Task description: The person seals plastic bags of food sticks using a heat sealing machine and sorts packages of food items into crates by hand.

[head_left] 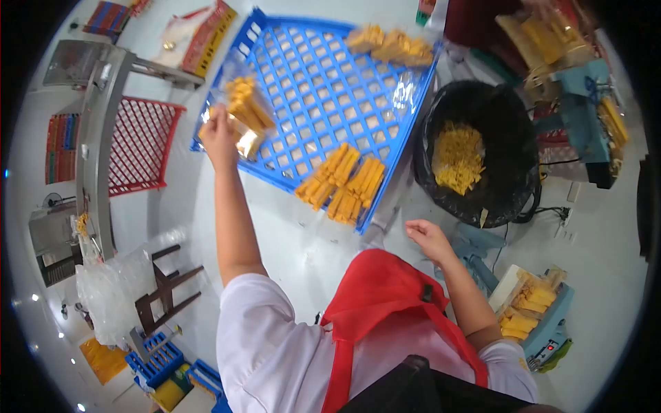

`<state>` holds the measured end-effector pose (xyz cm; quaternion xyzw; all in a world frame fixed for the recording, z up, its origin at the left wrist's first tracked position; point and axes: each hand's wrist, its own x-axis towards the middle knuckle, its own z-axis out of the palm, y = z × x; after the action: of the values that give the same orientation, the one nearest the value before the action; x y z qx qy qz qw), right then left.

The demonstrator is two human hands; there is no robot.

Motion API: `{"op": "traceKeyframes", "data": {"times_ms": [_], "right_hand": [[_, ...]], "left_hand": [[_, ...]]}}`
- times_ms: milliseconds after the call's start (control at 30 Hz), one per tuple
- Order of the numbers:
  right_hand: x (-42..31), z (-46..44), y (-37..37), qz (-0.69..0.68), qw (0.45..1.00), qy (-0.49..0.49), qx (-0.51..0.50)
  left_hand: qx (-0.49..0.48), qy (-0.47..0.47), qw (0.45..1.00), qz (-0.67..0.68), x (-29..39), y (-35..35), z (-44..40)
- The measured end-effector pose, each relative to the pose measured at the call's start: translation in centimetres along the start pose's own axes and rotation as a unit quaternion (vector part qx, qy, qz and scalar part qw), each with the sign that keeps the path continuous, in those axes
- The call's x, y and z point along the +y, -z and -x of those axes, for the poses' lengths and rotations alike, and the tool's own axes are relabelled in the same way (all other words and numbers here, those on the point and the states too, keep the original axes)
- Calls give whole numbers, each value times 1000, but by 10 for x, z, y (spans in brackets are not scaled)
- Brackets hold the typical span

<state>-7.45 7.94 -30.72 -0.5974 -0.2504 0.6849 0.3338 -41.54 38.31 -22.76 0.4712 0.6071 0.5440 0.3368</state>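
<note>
My left hand point(219, 134) is closed on the edge of a clear plastic bag point(248, 113) holding yellow-orange sticks, at the left side of a blue lattice crate point(317, 82). My right hand point(428, 239) hangs below the crate's right corner, fingers curled together; whether anything small is between them is hidden. Loose bundles of orange sticks point(344, 182) lie at the crate's near right corner. More packed sticks point(391, 47) rest at its far right corner, with an empty-looking clear bag point(403, 93) nearby.
A black-lined bin point(509, 131) with yellow scraps stands right of the crate. Sealing machines point(585, 113) are at the right, one point(551, 323) lower down bearing filled bags. At left are a red crate point(143, 144), a dark stool point(165, 296) and plastic bags point(113, 289). Another person's arm shows at top right.
</note>
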Motion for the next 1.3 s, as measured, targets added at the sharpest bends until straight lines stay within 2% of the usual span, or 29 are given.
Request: {"op": "traceKeyframes", "data": {"times_ms": [33, 67, 133, 167, 200, 233, 267, 300, 367, 433, 533, 600, 633, 700, 733, 767, 833, 867, 933, 967, 1033, 1067, 1100, 1167, 1200, 1300], "right_hand": [[-21, 3, -4, 0, 1000, 26, 4], [-41, 5, -7, -28, 999, 44, -11], [-71, 4, -7, -54, 993, 95, -38], [-91, 7, -10, -55, 991, 120, -36], [-113, 12, -15, -118, 984, 131, 2], [-130, 17, -19, -181, 973, 137, 36], [-140, 21, -18, -233, 961, 147, 24], [-146, 26, -16, -234, 958, 162, 22], [-156, 36, -13, -347, 916, 117, -164], [-160, 58, -20, -324, 916, 150, -181], [-156, 83, -19, -328, 901, 187, -216], [-155, 94, -22, -338, 896, 203, -201], [-155, 100, -24, -352, 891, 216, -190], [-156, 110, -25, -376, 881, 222, -179], [-156, 114, -25, -399, 873, 222, -172], [-154, 117, -22, -399, 872, 225, -170], [-148, 123, -12, -371, 875, 252, -179], [-146, 127, -9, -371, 875, 255, -177], [-144, 131, -3, -372, 872, 288, -134], [-141, 135, 3, -372, 872, 288, -134], [-135, 143, 15, -314, 871, 350, -144], [-133, 145, 16, -222, 873, 419, -113], [-133, 149, 18, -219, 874, 419, -114], [-131, 160, 19, -344, 824, 415, -177], [-124, 154, 23, -349, 817, 417, -192], [-112, 141, 32, -344, 838, 382, -181]], "left_hand": [[-4, 2, 997, 81, 30, -12, 17], [-56, 23, 989, 134, 54, -15, 32], [-113, 38, 975, 188, 107, -26, 66], [-150, 45, 962, 225, 120, -30, 80], [-205, 17, 946, 252, 131, -37, 94], [-240, 35, 928, 281, 140, -45, 108], [-258, 65, 913, 309, 149, -55, 124], [-305, 103, 882, 344, 160, -65, 139], [-327, 140, 851, 386, 172, -86, 168], [-361, 165, 829, 394, 195, -99, 194], [-389, 140, 815, 407, 208, -109, 220], [-463, 87, 827, 306, 216, -111, 229], [-467, 83, 825, 306, 221, -110, 234], [-605, -141, 749, 231, 233, -106, 244], [-654, -148, 713, 204, 229, -111, 239], [-656, -150, 710, 205, 227, -115, 235], [-706, -184, 669, 139, 230, -119, 231], [-708, -187, 667, 140, 231, -122, 235], [-756, -164, 623, 114, 239, -129, 247], [-756, -165, 623, 114, 241, -132, 253], [-762, -143, 616, 141, 242, -140, 268], [-742, -225, 620, 121, 236, -146, 271], [-740, -226, 621, 123, 235, -149, 278], [-727, -246, 627, 132, 234, -149, 290], [-705, -258, 653, 104, 236, -145, 296], [-683, -210, 693, 100, 222, -143, 303]]}}
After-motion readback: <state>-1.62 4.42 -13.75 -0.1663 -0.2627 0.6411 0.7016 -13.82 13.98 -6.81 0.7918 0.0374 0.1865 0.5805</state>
